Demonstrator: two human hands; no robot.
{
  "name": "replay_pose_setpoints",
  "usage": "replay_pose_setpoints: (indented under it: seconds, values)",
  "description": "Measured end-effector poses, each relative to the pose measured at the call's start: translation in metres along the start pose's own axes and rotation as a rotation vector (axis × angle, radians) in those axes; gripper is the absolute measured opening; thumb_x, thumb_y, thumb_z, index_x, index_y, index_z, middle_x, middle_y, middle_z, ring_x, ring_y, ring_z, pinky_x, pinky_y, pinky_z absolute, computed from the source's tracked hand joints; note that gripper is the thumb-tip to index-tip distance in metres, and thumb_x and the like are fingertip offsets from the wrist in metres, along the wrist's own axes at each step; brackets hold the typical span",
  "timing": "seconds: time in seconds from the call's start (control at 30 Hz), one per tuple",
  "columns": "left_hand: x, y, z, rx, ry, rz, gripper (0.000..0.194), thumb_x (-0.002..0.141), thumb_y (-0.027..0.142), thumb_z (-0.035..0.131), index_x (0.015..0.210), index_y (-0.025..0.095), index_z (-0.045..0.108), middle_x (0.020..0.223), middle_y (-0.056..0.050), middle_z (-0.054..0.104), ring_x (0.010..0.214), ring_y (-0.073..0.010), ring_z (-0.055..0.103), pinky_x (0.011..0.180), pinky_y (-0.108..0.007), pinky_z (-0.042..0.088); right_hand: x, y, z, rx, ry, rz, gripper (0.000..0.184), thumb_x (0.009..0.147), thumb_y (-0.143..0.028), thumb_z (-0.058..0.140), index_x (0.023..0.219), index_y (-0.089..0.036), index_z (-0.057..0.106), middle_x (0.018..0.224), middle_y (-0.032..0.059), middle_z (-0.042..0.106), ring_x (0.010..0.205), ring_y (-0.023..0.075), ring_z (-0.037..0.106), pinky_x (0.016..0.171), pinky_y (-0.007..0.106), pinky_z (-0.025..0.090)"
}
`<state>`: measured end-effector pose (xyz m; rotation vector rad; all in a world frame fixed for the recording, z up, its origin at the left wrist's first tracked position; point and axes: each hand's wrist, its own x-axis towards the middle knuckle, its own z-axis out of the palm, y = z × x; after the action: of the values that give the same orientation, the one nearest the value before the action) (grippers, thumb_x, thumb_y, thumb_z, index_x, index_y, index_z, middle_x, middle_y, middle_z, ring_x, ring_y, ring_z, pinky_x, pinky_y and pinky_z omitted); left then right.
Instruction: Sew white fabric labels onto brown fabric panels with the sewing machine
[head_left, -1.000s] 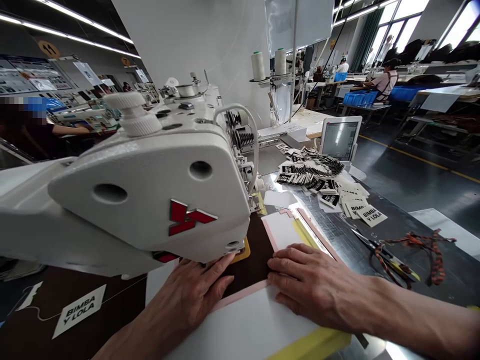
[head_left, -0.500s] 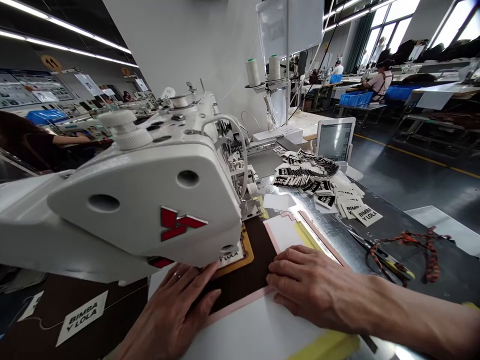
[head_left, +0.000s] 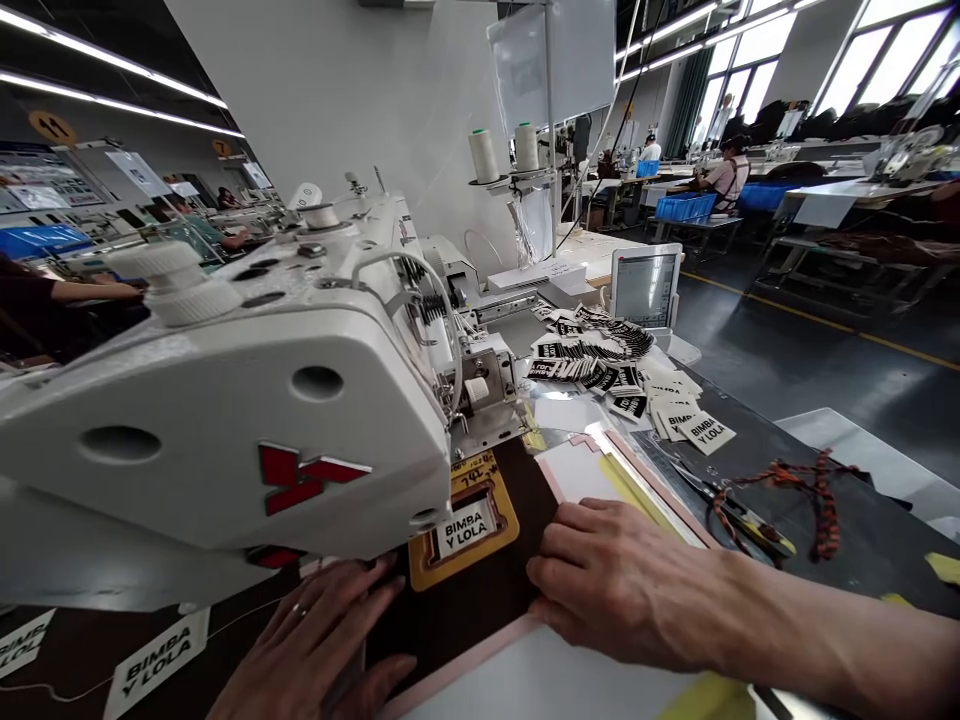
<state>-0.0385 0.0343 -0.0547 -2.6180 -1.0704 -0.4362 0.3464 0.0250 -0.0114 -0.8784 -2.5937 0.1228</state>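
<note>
Dark brown fabric [head_left: 442, 625] lies under the white sewing machine head [head_left: 225, 450]. A yellow frame [head_left: 501, 480] rests on the fabric, with a white label [head_left: 466, 528] reading "BIMBA Y LOLA" in its opening. My left hand [head_left: 322, 630] is open on the fabric left of the frame, its fingers close below the machine head. My right hand [head_left: 607, 570] is right of the frame, palm down with bent fingers touching the fabric; its fingertips are partly hidden. A white sheet with pink edging [head_left: 517, 675] lies between and below my hands.
At the right are a pile of black-and-white labels [head_left: 592, 345], loose white labels [head_left: 707, 432], scissors [head_left: 750, 520] and an orange-black braided cord [head_left: 825, 510]. A control screen [head_left: 643, 287] stands behind them. More labels [head_left: 161, 660] connected by thread lie at lower left. Co-workers sit farther off.
The view has shifted, and more of the yellow frame and its label shows beside the machine head. My left hand has moved left, away from the frame. My right fingers are more bent.
</note>
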Motion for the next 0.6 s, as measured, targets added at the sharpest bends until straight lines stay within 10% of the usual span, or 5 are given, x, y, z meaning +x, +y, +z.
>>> replay_pose_setpoints:
  seconds: [0.27,0.6]
  values:
    - [0.034,0.009,-0.005,-0.04,0.138,0.011,0.04,0.11,0.058,0.054,0.111,0.026,0.077,0.105,-0.004,0.079,0.097,-0.0233,0.075,0.088,-0.033,0.058,-0.004,0.007,0.012,0.058,-0.1,0.079,0.014,0.115,-0.025,0.055,0.102,-0.021,0.059,0.109,0.003,0.062,0.096,0.0206,0.052,0.084,0.038,0.038]
    - [0.032,0.004,-0.012,-0.037,0.064,0.171,0.026,0.11,0.028,0.054,0.126,0.029,0.074,0.13,-0.002,0.077,0.117,-0.019,0.072,0.112,-0.032,0.048,0.005,0.003,0.009,-0.014,-0.035,-0.145,0.019,0.108,-0.013,0.051,0.09,-0.019,0.056,0.092,0.0023,0.057,0.081,0.0188,0.044,0.073,0.037,0.037]
